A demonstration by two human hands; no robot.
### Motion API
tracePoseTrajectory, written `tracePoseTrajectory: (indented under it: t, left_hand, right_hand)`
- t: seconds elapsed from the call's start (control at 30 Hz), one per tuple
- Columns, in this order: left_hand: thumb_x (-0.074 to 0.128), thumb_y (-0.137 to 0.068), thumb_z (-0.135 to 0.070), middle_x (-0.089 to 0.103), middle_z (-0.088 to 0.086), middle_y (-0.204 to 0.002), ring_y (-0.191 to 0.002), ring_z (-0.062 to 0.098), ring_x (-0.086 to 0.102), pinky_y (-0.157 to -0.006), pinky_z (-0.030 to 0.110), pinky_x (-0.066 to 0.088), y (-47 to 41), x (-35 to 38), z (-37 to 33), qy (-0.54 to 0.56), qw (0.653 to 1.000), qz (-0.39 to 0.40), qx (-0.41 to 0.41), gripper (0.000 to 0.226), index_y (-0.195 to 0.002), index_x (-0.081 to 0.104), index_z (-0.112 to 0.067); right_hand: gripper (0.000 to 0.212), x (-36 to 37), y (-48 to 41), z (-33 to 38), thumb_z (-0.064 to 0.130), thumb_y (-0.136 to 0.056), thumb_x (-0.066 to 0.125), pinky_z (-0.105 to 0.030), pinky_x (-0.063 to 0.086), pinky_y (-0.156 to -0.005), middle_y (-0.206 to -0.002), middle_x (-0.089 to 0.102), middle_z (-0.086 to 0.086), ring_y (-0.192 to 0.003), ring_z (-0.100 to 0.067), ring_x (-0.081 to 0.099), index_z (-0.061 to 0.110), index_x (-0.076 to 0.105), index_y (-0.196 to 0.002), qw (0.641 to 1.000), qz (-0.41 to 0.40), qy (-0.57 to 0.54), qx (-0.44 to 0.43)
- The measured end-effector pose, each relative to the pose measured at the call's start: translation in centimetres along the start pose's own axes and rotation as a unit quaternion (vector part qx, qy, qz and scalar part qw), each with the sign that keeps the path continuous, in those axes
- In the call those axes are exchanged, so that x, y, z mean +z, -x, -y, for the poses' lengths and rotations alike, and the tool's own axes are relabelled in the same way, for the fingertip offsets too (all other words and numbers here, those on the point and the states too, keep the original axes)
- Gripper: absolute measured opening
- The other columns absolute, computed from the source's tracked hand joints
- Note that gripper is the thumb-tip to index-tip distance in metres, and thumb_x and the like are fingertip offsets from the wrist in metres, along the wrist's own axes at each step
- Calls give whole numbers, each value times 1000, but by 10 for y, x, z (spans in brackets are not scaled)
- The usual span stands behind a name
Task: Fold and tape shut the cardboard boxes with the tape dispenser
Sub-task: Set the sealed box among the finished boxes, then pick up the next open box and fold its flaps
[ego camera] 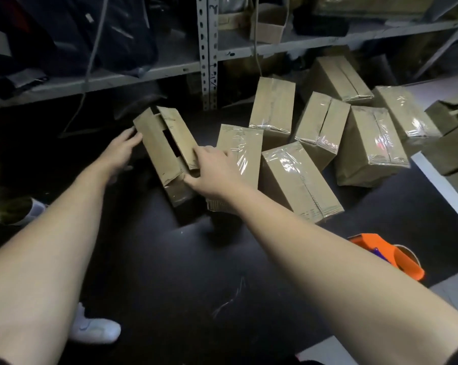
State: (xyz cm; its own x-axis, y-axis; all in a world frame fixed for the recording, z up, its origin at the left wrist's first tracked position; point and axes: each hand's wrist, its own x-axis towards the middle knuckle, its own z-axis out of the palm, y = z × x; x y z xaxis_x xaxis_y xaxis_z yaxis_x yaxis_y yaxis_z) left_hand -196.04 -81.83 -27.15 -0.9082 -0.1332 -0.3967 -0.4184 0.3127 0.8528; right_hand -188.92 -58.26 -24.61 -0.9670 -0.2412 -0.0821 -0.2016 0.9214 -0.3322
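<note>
Orange plastic tape dispenser (388, 256) lay idle on the dark floor (170, 272) at right. Farther out, the left hand (122, 148) braced the untaped brown cardboard box (167, 154) and the right hand (212, 172) pressed its flap, each grip open-fingered; folding seemed underway, with fetching the dispenser next. Tape-sealed cardboard boxes (299, 177) lay beyond
</note>
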Motion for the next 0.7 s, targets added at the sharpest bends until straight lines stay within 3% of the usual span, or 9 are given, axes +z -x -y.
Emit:
tracePoseTrajectory:
  t: [0.13, 0.23, 0.4, 0.5, 0.57, 0.7]
  left_hand:
    - [59, -102, -40, 58, -7, -128, -122, 15, 56, -100, 56, 50, 2, -8, -1, 35, 999, -6, 40, 22, -124, 59, -35]
    - [60, -104, -28, 59, -8, -119, -110, 12, 60, -101, 54, 52, 15, -11, -2, 47, 995, -28, 80, 19, -123, 60, -29]
    - [63, -98, -41, 61, 1, -132, -120, 21, 62, -102, 52, 53, 55, -26, -15, 25, 983, -99, 150, 17, -115, 64, -44]
    - [61, -98, -43, 60, 0, -125, -113, 20, 62, -100, 54, 52, 92, -28, -25, 23, 975, -145, 169, 19, -117, 62, -40]
    - [60, -98, -47, 59, -2, -120, -109, 20, 61, -100, 55, 53, 121, -25, -29, 23, 970, -172, 171, 20, -117, 61, -39]
    - [63, -93, -57, 61, 2, -122, -110, 23, 63, -96, 52, 57, 188, -12, -29, 29, 959, -225, 170, 31, -114, 61, -34]
  right_hand:
    - [63, 2, 5, -7, 52, -89, 65, -44, 31, -111, -144, 51, -10, -132, -31, 48, 15, 50, -137, 999, 17, -7, -49]
    - [70, 3, 8, -8, 39, -85, 74, -45, 34, -113, -145, 50, -12, -133, -33, 48, 13, 48, -144, 997, 21, -30, -64]
    - [78, 5, 29, -5, 14, -79, 85, -46, 37, -115, -148, 52, -16, -133, -36, 50, 4, 50, -149, 977, -40, -196, -78]
    - [75, -3, 53, -6, 5, -78, 86, -31, 34, -116, -145, 55, -17, -134, -33, 50, 2, 54, -146, 951, -74, -288, -85]
    - [69, -14, 73, -8, 6, -79, 86, -22, 35, -109, -138, 60, -16, -129, -28, 55, 3, 58, -142, 931, -107, -335, -95]
    - [64, -37, 121, -19, 15, -88, 80, -28, 44, -110, -139, 62, -1, -129, -12, 55, 17, 54, -146, 895, -140, -414, -85]
